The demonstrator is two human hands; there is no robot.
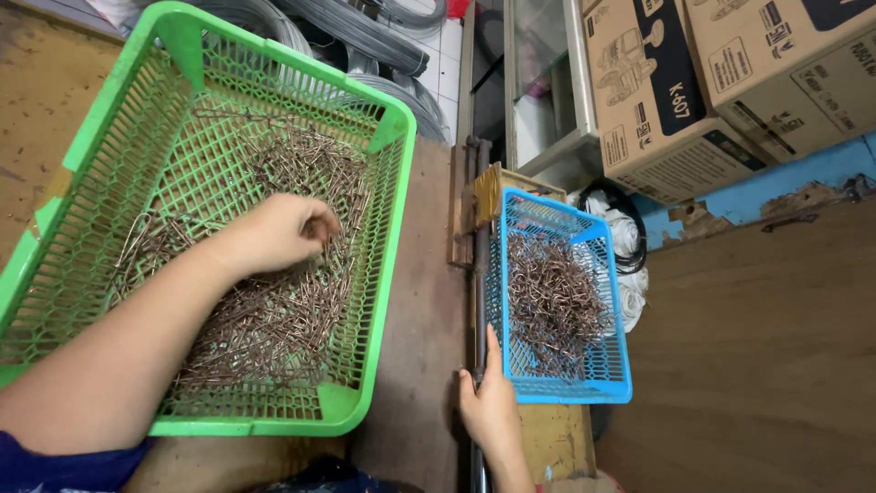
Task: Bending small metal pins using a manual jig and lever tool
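My left hand (278, 233) reaches into a large green plastic basket (388, 237) and its fingers are closed among a heap of thin brown wire pieces (274, 310) lying on the mesh floor. My right hand (491, 406) rests on a dark metal lever bar (478, 274) that runs along the wooden bench, its fingers wrapped on the bar beside a small blue basket (602, 388). The blue basket holds a pile of bent brown wire hooks (557, 301).
Cardboard boxes (721, 82) stand at the upper right on a wooden floor (757, 347). Coils of grey wire (365, 36) lie behind the green basket. A white bundle with black cable (630, 237) sits beside the blue basket.
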